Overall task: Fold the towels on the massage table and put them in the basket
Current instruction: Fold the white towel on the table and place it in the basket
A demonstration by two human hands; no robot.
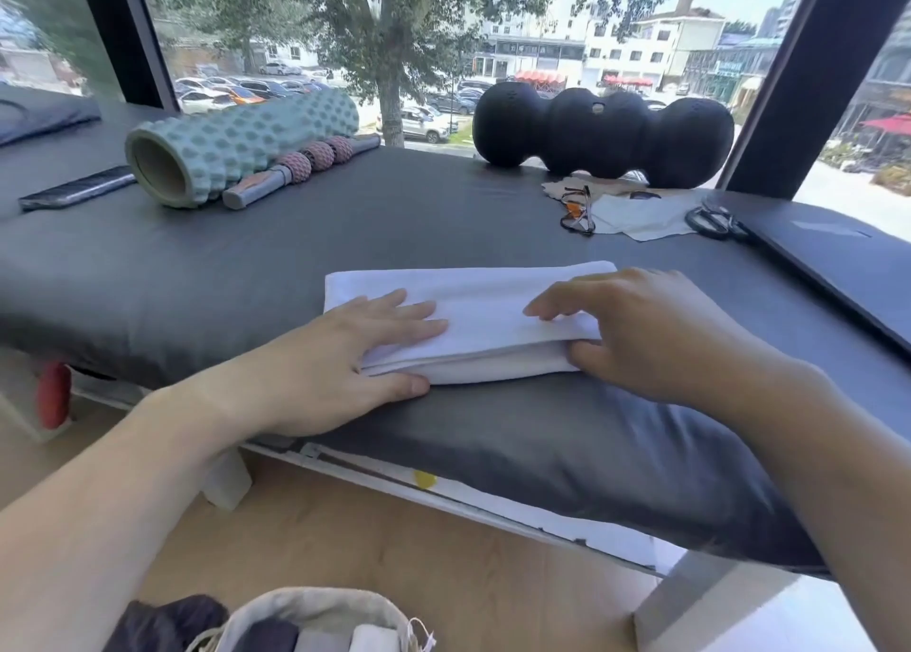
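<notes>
A white towel, folded into a long strip, lies near the front edge of the dark grey massage table. My left hand rests on the towel's left end, fingers straight on top and thumb along the front edge. My right hand holds the right end, fingers curved over the top and thumb tucked under the folded layers. A pale cloth basket stands on the floor at the bottom of the view, with folded dark, grey and white cloths inside.
On the table's far side lie a green foam roller, a massage stick, a phone, a black peanut roller, glasses, cloths, scissors and a laptop. Wooden floor lies below.
</notes>
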